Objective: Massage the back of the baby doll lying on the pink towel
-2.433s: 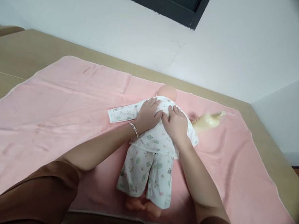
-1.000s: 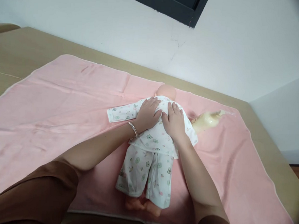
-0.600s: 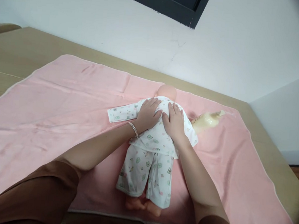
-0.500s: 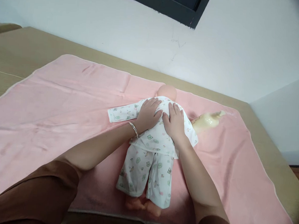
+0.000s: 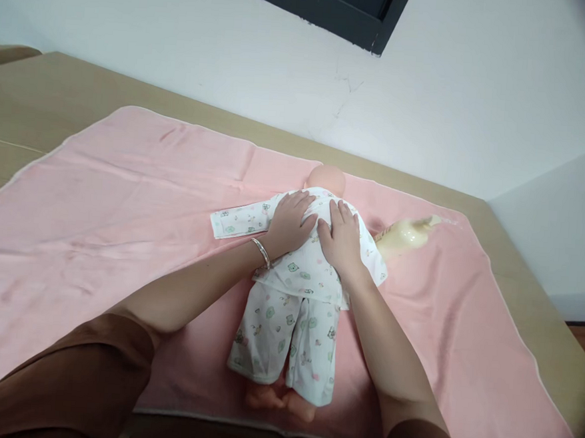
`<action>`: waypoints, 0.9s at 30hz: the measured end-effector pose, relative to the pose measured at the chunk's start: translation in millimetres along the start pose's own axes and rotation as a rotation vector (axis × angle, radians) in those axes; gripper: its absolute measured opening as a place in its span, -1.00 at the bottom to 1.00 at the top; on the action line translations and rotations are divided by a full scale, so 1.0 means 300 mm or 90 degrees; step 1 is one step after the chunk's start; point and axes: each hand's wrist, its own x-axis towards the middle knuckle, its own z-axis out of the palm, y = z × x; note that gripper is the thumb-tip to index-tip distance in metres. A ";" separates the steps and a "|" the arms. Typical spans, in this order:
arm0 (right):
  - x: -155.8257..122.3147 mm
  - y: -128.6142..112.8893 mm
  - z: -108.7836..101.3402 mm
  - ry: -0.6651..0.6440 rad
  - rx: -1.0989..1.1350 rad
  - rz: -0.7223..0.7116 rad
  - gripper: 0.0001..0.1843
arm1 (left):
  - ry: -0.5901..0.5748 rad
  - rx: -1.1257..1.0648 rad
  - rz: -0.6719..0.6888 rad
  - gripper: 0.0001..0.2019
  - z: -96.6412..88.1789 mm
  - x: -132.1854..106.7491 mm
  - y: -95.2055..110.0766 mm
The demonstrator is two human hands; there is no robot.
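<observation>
A baby doll (image 5: 326, 178) lies on a pink blanket (image 5: 124, 194), dressed in a white printed top (image 5: 303, 270) and matching trousers (image 5: 287, 335). Its bare feet (image 5: 280, 401) point toward me. My left hand (image 5: 289, 222), with a silver bracelet at the wrist, lies flat on the doll's chest on the left side. My right hand (image 5: 341, 239) lies flat beside it on the right side. Fingers of both hands are stretched out on the fabric. The top's empty left sleeve (image 5: 237, 222) lies flat on the blanket. The doll's bare right arm (image 5: 406, 235) sticks out to the right.
The blanket covers a light wooden table (image 5: 46, 88) that stands against a white wall (image 5: 234, 55). A dark frame (image 5: 337, 8) hangs on the wall above. The table's right edge (image 5: 531, 309) drops off to the floor.
Both hands stay pressed on the doll's chest with only tiny shifts of the fingers. The doll and blanket have not moved.
</observation>
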 end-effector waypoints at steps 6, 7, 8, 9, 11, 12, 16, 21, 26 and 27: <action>0.002 -0.001 0.000 -0.003 0.003 0.001 -0.36 | 0.002 -0.005 -0.003 -0.60 0.001 0.001 -0.001; 0.003 -0.001 0.000 -0.003 0.003 0.003 -0.36 | 0.002 -0.005 -0.001 -0.60 0.001 0.001 -0.001; 0.003 -0.001 0.000 -0.003 0.003 0.003 -0.36 | 0.004 -0.003 0.002 -0.61 0.000 0.000 -0.001; 0.004 0.000 -0.001 -0.005 0.003 0.001 -0.36 | 0.006 0.000 0.006 -0.61 0.001 -0.002 -0.001; 0.004 0.001 -0.004 -0.008 0.001 -0.004 -0.36 | 0.014 0.010 0.020 -0.60 0.002 -0.005 -0.001; 0.005 0.002 -0.006 -0.011 -0.002 -0.007 -0.37 | 0.020 0.016 0.027 -0.60 0.003 -0.006 -0.001; 0.002 -0.002 -0.017 -0.014 -0.017 -0.031 -0.41 | 0.043 0.021 0.046 -0.62 0.011 -0.010 -0.007; -0.011 -0.017 -0.015 0.041 -0.033 -0.053 -0.48 | 0.080 0.007 0.073 -0.69 0.010 -0.011 -0.011; -0.016 -0.017 -0.003 0.076 -0.022 -0.052 -0.50 | 0.102 -0.004 0.081 -0.72 0.003 -0.013 -0.005; -0.016 -0.016 -0.002 0.078 -0.018 -0.053 -0.50 | 0.102 -0.007 0.077 -0.72 0.002 -0.013 -0.004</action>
